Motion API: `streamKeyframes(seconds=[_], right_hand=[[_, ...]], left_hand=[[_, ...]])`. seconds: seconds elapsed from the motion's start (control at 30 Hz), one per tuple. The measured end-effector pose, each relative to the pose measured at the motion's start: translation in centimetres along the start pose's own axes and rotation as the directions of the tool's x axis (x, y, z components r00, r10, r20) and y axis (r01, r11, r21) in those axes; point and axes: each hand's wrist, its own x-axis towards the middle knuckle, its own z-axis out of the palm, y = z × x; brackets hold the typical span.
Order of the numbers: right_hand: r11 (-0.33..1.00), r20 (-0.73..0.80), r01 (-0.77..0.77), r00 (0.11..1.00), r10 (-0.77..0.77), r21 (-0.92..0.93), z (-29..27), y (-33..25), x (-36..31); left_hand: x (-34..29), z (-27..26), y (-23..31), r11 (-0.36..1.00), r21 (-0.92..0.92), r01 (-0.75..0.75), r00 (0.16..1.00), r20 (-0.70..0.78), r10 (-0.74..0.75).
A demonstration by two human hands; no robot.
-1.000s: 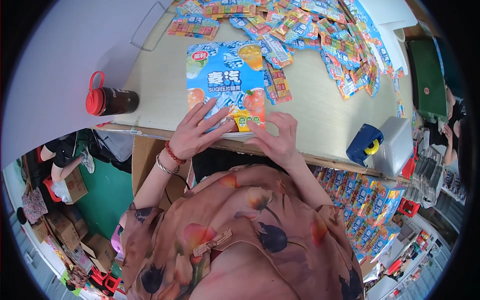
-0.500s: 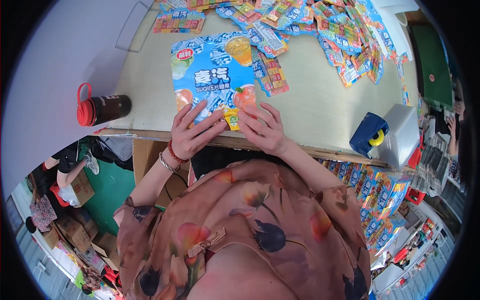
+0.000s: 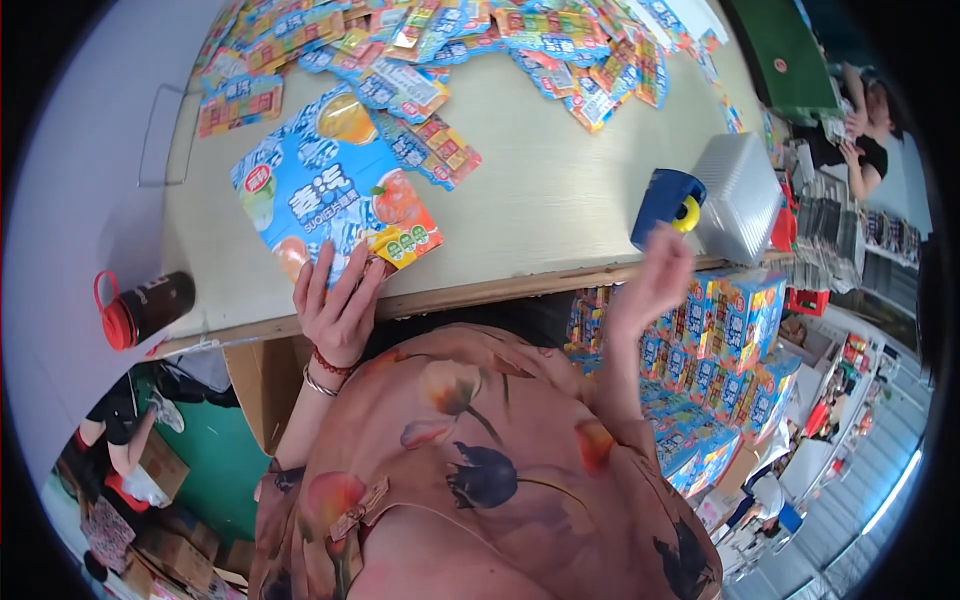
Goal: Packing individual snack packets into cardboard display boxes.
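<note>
Your left hand is lying spread-fingered across the lower edge of the blue candy box, which is resting aslant near the front of the table. Your right hand is hovering by the blue tape dispenser (blurred: can't tell whether it's pinching anything). Clear plastic trays are standing beside the dispenser; candy packs are lying heaped beyond.

Glossy packet, shiny plastic-looking sachets, smooth tabletop, smooth plastic tape dispenser, matt cloth blouse, shiny metal bangle
</note>
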Motion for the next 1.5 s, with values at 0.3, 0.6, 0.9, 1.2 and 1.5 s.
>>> streamKeyframes(seconds=[0.3,0.6,0.9,1.2,1.5], right_hand=[[0.816,0.255,-0.577,0.783,0.567,-0.039,-7.5,8.1,6.8],[0.835,0.206,-0.55,0.821,0.532,0.035,-9.8,4.7,5.6],[0.474,0.312,-0.657,0.723,0.617,0.586,-6.3,9.4,-1.3],[0.225,0.362,-0.721,0.561,0.744,0.655,-5.0,9.3,-0.7],[0.519,0.771,-0.826,0.473,0.427,0.219,-0.7,-2.4,-2.7]], left_hand=[[0.2,0.0,0.2,1.0,-0.01,-0.02,1.0,0.02,0.021],[0.1,0.2,0.2,1.0,-0.003,-0.022,1.0,0.022,0.022],[0.2,0.0,0.0,1.0,0.007,-0.02,1.0,0.025,0.02],[0.7,0.3,1.3,0.999,-0.013,0.031,0.999,0.009,-0.031],[1.3,-0.4,1.6,0.997,-0.03,0.068,0.997,0.027,-0.067]])
